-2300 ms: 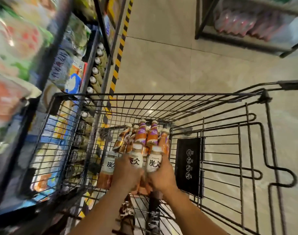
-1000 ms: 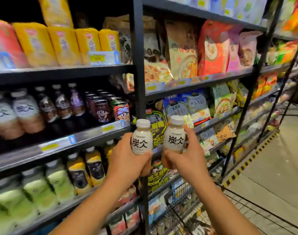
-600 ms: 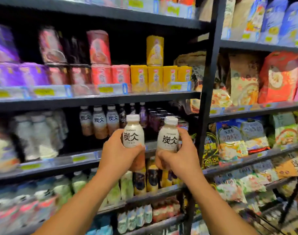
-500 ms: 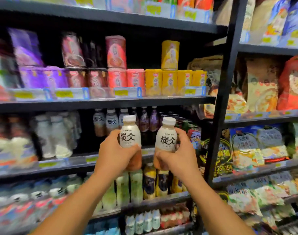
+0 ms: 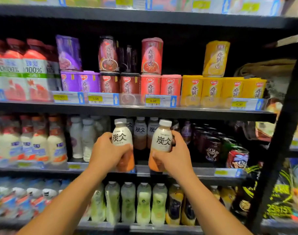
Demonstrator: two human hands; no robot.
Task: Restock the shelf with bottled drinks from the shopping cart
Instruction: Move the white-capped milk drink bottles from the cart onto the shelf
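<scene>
My left hand (image 5: 106, 152) grips a cream-and-orange bottle with a white cap (image 5: 122, 135), held upright. My right hand (image 5: 174, 156) grips a matching bottle (image 5: 162, 139), also upright. Both bottles hover just in front of the middle shelf (image 5: 204, 172), at its front edge. Behind them, further back on that shelf, stand several bottles of the same drink (image 5: 140, 133). The shopping cart is out of view.
White bottles (image 5: 82, 138) stand left of the gap, dark cans (image 5: 212, 146) and a red can (image 5: 237, 157) to the right. The shelf above (image 5: 128, 110) carries stacked cans. Green and dark bottles (image 5: 143, 203) fill the shelf below. A black upright post (image 5: 283, 133) stands at right.
I lifted two bottles out of the cart and turned to the shelf. Over the last half second both hands have moved the bottles closer to the middle shelf.
</scene>
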